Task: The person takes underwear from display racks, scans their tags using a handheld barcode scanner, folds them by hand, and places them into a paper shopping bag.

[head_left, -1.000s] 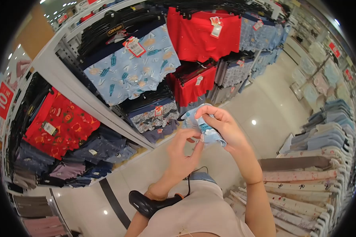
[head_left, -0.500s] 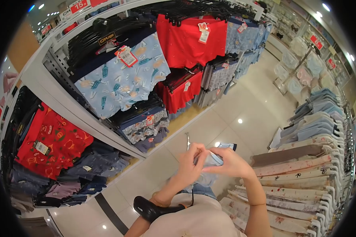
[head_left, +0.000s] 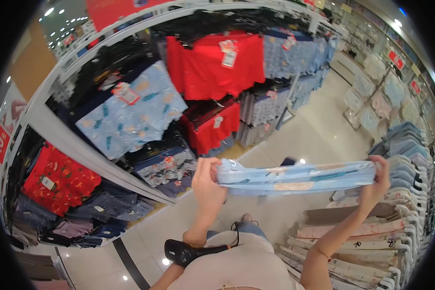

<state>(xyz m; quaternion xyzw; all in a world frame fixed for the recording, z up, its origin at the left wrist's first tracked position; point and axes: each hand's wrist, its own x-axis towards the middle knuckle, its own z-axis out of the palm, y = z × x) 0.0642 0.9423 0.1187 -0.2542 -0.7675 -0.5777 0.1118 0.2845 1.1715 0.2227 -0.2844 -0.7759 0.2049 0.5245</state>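
Note:
Light blue patterned boxer shorts [head_left: 295,178] are stretched out sideways in a long narrow band between my hands. My left hand [head_left: 209,181] is closed around one end, fingers bent over the cloth. At the other end, my right hand [head_left: 376,183] pinches the fabric, with that arm reaching out to the right. A dark navy bit of cloth [head_left: 288,161] shows behind the upper edge of the band. Beside my left forearm, against my body, is a black handheld device [head_left: 188,251] on a cord, resembling a barcode scanner.
A white rack on the left carries light blue shorts [head_left: 130,113], red shorts [head_left: 217,65] and red patterned shorts [head_left: 60,179] on black hangers. To the right, pale garments [head_left: 353,229] hang on white hangers. Tiled floor [head_left: 319,113] lies between.
My hands were close together around the bunched light blue cloth. They have moved far apart, the right hand outward to the right, and the cloth is pulled out between them.

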